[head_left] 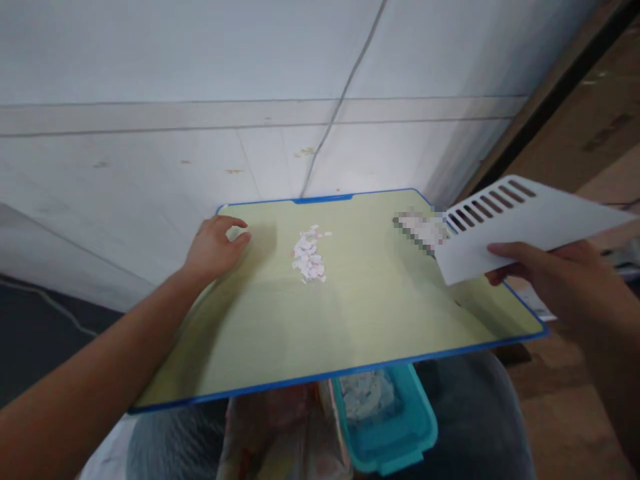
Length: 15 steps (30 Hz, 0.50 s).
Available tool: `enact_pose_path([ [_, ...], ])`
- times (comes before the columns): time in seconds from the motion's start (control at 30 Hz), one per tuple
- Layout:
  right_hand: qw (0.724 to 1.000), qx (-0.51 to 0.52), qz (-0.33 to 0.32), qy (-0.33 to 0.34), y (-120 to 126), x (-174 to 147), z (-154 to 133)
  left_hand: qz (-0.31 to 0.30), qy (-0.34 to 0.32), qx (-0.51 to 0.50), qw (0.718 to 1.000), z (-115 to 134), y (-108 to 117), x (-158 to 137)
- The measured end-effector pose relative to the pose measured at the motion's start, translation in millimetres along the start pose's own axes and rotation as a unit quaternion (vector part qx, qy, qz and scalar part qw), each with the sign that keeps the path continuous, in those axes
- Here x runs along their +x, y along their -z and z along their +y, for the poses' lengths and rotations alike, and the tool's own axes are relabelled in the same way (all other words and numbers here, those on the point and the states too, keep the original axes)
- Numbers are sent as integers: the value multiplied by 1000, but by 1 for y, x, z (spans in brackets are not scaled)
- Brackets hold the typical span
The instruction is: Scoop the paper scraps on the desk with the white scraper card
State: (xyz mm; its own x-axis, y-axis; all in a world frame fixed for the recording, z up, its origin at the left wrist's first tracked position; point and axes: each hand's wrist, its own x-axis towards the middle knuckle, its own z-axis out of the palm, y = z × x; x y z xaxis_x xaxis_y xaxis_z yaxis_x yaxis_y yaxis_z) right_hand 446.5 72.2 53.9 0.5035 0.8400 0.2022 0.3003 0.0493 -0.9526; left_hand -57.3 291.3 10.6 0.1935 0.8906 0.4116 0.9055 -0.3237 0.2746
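White slotted card (pixel 543 223) pinched above the right edge of the board (pixel 350 320).
Below the board's near edge, teal tub (pixel 395 437); right hand (pixel 563 272) pinches the card's plain part, probably the best hold: it seems light, stiffish, weaker at the slots; left hand (pixel 215 245), thumb apart, empty, by the left edge; mid-board, paper scraps (pixel 309 257) look feather-light.

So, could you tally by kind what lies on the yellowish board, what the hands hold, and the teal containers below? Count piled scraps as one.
Scrap pile on the board: 1
Pixelated item, details obscured: 1
Slotted white sheet, in the right hand: 1
Teal container: 1
Total: 4
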Motion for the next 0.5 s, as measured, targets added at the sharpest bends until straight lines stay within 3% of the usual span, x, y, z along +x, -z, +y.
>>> enact_pose_path([
  [0.07, 996, 21, -71, 47, -40, 26, -11, -2, 27, 34, 999, 3, 4, -8],
  [0.13, 981, 40, -186, 43, -84, 45, -18, 0, 24, 63, 998, 9, 5, -12],
  [0.2, 969, 61, -234, 43, -127, 57, -20, -3, 26, 83, 996, 15, 2, -13],
  [0.33, 966, 85, -245, 16, -189, 68, -14, -22, 42, 92, 995, 22, -11, -1],
  [0.5, 977, 89, -195, 14, -229, 68, 8, -58, 13, 91, 994, 19, -37, 31],
])
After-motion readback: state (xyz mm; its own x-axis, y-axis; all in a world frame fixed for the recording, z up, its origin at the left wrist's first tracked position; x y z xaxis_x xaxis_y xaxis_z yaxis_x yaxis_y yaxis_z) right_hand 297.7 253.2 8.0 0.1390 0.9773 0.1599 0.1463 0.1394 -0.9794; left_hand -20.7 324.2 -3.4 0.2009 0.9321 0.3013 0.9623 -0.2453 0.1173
